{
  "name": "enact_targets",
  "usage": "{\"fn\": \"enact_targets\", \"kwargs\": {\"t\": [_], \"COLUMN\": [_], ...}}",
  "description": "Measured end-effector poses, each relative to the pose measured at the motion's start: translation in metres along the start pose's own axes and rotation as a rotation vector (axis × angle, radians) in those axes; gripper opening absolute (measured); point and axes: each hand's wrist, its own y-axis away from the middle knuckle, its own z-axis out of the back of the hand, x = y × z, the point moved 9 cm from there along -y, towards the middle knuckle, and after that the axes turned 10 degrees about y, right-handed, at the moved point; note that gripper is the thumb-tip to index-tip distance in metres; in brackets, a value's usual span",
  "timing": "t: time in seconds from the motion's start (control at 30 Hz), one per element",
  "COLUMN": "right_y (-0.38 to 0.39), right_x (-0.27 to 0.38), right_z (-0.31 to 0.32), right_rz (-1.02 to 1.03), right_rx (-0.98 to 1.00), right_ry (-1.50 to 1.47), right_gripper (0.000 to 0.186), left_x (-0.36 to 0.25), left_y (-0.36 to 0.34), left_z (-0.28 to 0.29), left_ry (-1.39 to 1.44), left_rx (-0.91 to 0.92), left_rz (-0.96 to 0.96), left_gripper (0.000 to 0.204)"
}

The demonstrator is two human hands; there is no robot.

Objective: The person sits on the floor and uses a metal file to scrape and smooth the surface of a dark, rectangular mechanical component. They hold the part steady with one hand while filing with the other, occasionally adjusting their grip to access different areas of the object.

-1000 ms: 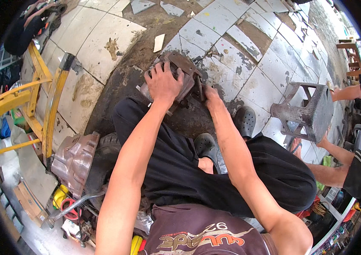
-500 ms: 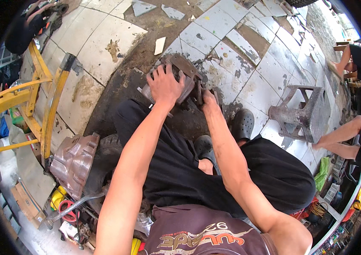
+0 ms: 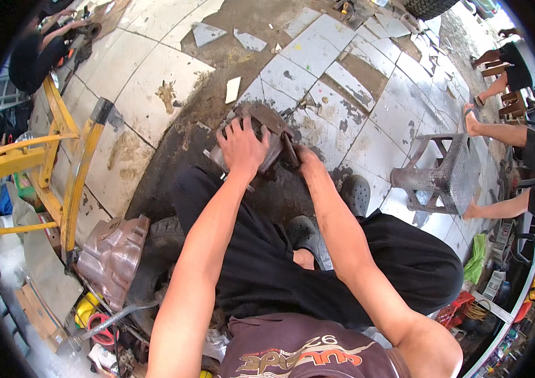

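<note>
Resting the left hand, fingers spread, on a rusty metal housing, far in the middle.
Right hand is at its right edge, its hold I cannot tell; yellow frame and bell-shaped casing stand left, plastic stool right.

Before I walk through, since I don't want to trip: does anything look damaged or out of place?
Yes: beyond the metal part, some floor tiles are cracked and partly missing, unlike whole ones nearby, baring brown ground; broken pieces lie about.
</note>
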Motion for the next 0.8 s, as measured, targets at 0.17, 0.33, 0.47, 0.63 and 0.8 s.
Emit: {"fn": "enact_targets", "kwargs": {"t": [0.17,0.33,0.47,0.63,0.8], "right_y": [0.020,0.028,0.025,0.032,0.056], "right_x": [0.000,0.023,0.023,0.061,0.076], "right_z": [-0.034,-0.016,0.019,0.047,0.074], "right_rz": [-0.562,-0.400,-0.481,-0.231,-0.334], "right_rx": [0.077,0.149,0.182,0.020,-0.236], "right_ry": [-0.193,-0.010,0.283,0.682,0.502], "right_gripper": [0.023,0.024,0.025,0.035,0.038], "left_x": [0.019,0.013,0.006,0.012,0.019], "left_y": [0.003,0.003,-0.001,0.002,0.005], "left_z": [-0.003,-0.001,-0.002,-0.002,-0.005], "left_ry": [-0.042,-0.017,0.002,-0.006,0.023], "left_rx": [0.044,0.092,0.084,0.103,0.132], "left_rz": [0.061,0.051,0.056,0.063,0.091], "left_gripper": [0.061,0.061,0.062,0.063,0.065]}}
